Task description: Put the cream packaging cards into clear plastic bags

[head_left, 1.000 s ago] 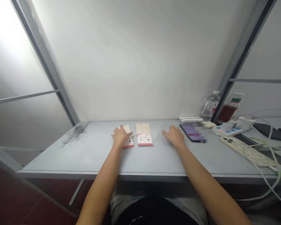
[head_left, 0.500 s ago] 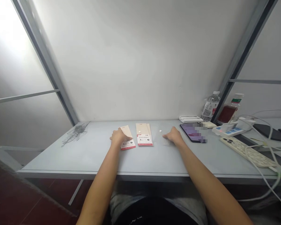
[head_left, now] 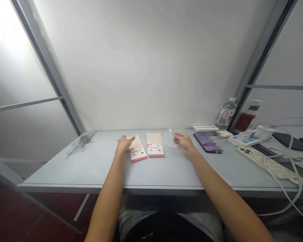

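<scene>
My left hand (head_left: pixel 124 144) is at the left edge of a cream-and-white printed packet (head_left: pixel 138 153) with a red bottom strip, which lies slightly tilted on the table. Its thumb stretches out over the packet's upper part, apart from the fingers. To the right of that packet lie similar packets (head_left: pixel 155 150), overlapping, with a small white spot on top. My right hand (head_left: pixel 185 143) pinches a clear plastic bag (head_left: pixel 173 146), hard to make out against the table. A small white piece (head_left: pixel 170 131), perhaps the bag's slider, shows just beyond the fingertips.
To the right lie a phone with a lit screen (head_left: pixel 208 143), a white box-shaped device (head_left: pixel 205 128) and a power strip (head_left: pixel 249 138) with cables. A patterned phone case (head_left: pixel 266 163) is nearer. Bottles (head_left: pixel 226 114) stand at the back. Dark scribble-like marks (head_left: pixel 82 143) are at left.
My left hand has drawn back left, uncovering more of the left packet, which sits slightly lower and to the right. My right hand has turned, and the small white piece has moved away from me.
</scene>
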Tool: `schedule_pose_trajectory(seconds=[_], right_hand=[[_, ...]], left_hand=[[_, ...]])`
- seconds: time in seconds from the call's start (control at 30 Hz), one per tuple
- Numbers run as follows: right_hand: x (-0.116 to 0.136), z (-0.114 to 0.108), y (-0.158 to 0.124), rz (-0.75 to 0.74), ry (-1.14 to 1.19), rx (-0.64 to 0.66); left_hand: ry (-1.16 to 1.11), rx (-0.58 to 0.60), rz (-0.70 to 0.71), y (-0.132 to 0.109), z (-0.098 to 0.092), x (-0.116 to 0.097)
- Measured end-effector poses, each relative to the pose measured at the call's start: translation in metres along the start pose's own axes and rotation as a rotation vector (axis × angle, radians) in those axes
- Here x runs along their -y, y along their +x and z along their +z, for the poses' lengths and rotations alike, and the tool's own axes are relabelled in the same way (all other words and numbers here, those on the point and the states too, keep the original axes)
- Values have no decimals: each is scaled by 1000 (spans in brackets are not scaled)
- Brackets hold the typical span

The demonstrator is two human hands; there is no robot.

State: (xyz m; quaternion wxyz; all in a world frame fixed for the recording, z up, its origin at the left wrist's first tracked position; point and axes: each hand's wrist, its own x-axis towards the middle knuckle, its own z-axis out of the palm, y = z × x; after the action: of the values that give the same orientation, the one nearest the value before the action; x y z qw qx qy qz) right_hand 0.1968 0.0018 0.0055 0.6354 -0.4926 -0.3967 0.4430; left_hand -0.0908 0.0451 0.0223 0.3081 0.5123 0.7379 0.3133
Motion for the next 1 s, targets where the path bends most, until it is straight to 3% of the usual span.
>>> schedule_pose_trajectory(seconds=[0.23,0.4,0.5,0.6,0.7,0.8,0.9,1.0], right_hand=[[-5,4,0,4,8,63],[-9,4,3,-4,-37,93],[-9,5,0,-21,-69,129],[-7,7,-4,-71,-146,147],[-7,9,-7,-117,-226,152],[-10,11,-7,-164,-297,173],[-14,13,-7,-240,-356,182],[-14,17,-8,-317,-376,182]], left_hand=[[-342,111,-39,-12,3,-9],[-352,179,-17,-13,15,-10],[-352,146,25,-11,15,-10],[-437,37,136,-14,9,-14],[-610,-22,361,-23,6,-22],[-648,137,519,-36,15,-30],[-543,284,589,-49,33,-34],[-427,299,595,-57,47,-34]])
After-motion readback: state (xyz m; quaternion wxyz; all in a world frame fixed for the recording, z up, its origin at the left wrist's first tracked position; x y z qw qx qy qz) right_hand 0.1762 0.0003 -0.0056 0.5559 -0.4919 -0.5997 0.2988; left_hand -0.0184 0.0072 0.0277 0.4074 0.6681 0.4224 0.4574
